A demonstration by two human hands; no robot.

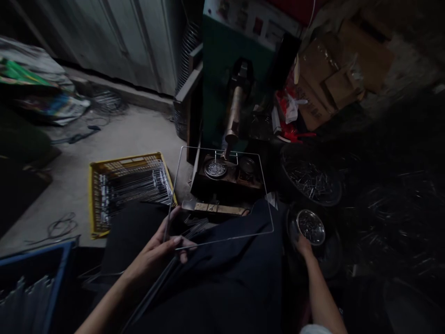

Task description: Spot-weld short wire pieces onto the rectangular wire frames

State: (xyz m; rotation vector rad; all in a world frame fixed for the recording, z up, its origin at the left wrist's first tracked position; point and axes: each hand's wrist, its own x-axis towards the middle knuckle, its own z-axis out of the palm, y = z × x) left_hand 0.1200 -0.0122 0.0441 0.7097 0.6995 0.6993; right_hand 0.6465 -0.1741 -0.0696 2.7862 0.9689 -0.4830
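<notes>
steel wire frame in left hand, right hand at bowl

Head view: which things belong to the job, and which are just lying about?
Job: left hand holding a wire frame; right hand at a steel dish of wire pieces; green welding machine; yellow crate of wire frames.
Lying about: cardboard boxes; plastic bags; loose cable.
</notes>
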